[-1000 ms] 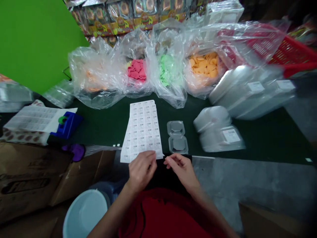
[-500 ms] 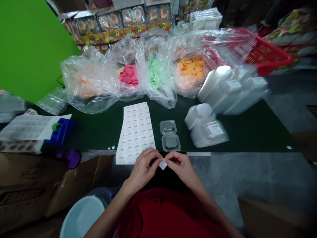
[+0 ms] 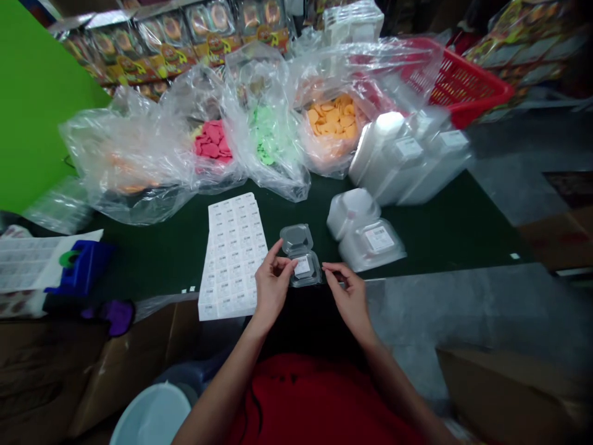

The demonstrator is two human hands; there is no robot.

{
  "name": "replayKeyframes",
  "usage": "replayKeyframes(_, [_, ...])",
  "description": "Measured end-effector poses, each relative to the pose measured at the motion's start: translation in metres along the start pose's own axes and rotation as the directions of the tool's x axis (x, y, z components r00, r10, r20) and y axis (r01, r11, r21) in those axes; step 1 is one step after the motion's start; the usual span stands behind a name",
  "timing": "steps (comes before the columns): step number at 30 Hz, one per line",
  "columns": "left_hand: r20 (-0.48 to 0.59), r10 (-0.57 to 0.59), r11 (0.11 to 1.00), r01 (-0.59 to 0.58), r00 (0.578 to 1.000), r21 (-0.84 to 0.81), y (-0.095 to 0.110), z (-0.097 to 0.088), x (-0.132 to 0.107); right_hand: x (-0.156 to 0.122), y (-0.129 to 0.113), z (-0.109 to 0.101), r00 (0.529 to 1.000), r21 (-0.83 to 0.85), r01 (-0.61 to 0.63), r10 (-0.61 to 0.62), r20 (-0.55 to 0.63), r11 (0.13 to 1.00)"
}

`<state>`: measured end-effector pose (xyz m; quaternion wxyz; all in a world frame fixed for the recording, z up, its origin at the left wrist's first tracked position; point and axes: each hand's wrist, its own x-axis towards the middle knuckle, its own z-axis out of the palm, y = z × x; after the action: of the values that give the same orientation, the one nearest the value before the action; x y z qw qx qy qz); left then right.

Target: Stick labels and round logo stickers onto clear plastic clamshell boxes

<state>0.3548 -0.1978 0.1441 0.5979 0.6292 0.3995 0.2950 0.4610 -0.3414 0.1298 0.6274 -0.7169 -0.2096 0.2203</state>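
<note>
Apparently we're sticking a white rectangular label (image 3: 302,266) onto the clear plastic clamshell (image 3: 296,238); our left hand (image 3: 271,281)'s grip is unclear, right hand (image 3: 347,288) pinched narrow; smoothing likely follows.

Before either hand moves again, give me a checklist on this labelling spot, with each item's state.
1. Label over the near half of the clear container: ok.
2. Label pressed down fully: cannot tell; the view is too coarse.
3. Left hand clear of the label: not ok; its thumb is at the label's left edge.
4. Right hand clear of the container: cannot tell; its fingertips are right beside the container's right edge.
5. Container open flat, halves side by side: ok.
6. Label sheets clear of the container: ok; they lie to its left.
</note>
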Motion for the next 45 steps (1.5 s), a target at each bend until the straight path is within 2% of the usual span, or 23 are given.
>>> replayKeyframes(6, [0.006, -0.044, 0.999, 0.044, 0.999, -0.006, -0.005, 0.004, 0.001, 0.007, 0.007, 0.013, 0.994, -0.026, 0.107, -0.108, -0.027, 0.994])
replayKeyframes(15, [0.006, -0.045, 0.998, 0.045, 0.999, 0.04, -0.011, 0.003, 0.001, 0.013, 0.012, 0.03, 0.985, -0.125, 0.17, -0.172, -0.01, 0.978])
replayKeyframes(19, [0.024, 0.014, 0.989, -0.018, 1.0, 0.147, -0.01, 0.003, -0.001, 0.015, 0.015, 0.037, 0.985, -0.18, 0.172, -0.173, 0.012, 0.968])
replayKeyframes(23, [0.061, 0.127, 0.947, -0.139, 0.99, 0.289, -0.01, 0.005, -0.003, 0.016, 0.016, 0.039, 0.984, -0.188, 0.178, -0.179, 0.013, 0.966])
replayKeyframes(25, [0.005, 0.204, 0.911, -0.192, 0.979, 0.366, -0.013, 0.003, -0.002, 0.016, 0.016, 0.038, 0.983, -0.198, 0.184, -0.185, 0.012, 0.963])
replayKeyframes(28, [-0.092, 0.248, 0.881, -0.185, 0.964, 0.436, -0.018, -0.006, 0.002, 0.013, 0.015, 0.038, 0.979, -0.229, 0.202, -0.202, 0.025, 0.952])
replayKeyframes(30, [-0.08, 0.243, 0.883, -0.187, 0.967, 0.43, -0.021, -0.015, 0.001, 0.01, 0.014, 0.04, 0.977, -0.321, 0.212, -0.21, 0.043, 0.923])
replayKeyframes(33, [-0.049, 0.234, 0.899, -0.197, 0.971, 0.392, -0.022, -0.025, -0.008, 0.004, 0.012, 0.051, 0.97, -0.525, 0.237, -0.228, 0.082, 0.818])
replayKeyframes(36, [-0.05, 0.22, 0.909, -0.186, 0.974, 0.374, -0.024, -0.03, -0.019, 0.001, 0.014, 0.062, 0.963, -0.607, 0.266, -0.238, 0.128, 0.749])
replayKeyframes(38, [-0.048, 0.222, 0.909, -0.188, 0.974, 0.373, -0.027, -0.031, -0.023, 0.003, 0.017, 0.065, 0.967, -0.587, 0.254, -0.223, 0.126, 0.769])
replayKeyframes(41, [-0.042, 0.23, 0.914, -0.201, 0.972, 0.353, -0.03, -0.031, -0.023, 0.008, 0.016, 0.061, 0.976, -0.446, 0.217, -0.189, 0.106, 0.868])
replayKeyframes(43, [-0.033, 0.242, 0.915, -0.217, 0.97, 0.34, -0.031, -0.03, -0.021, 0.009, 0.008, 0.056, 0.979, -0.322, 0.203, -0.181, 0.097, 0.925])
replayKeyframes(45, [-0.019, 0.263, 0.906, -0.24, 0.965, 0.348, -0.03, -0.029, -0.017, 0.005, -0.011, 0.047, 0.978, -0.252, 0.207, -0.191, 0.088, 0.945])
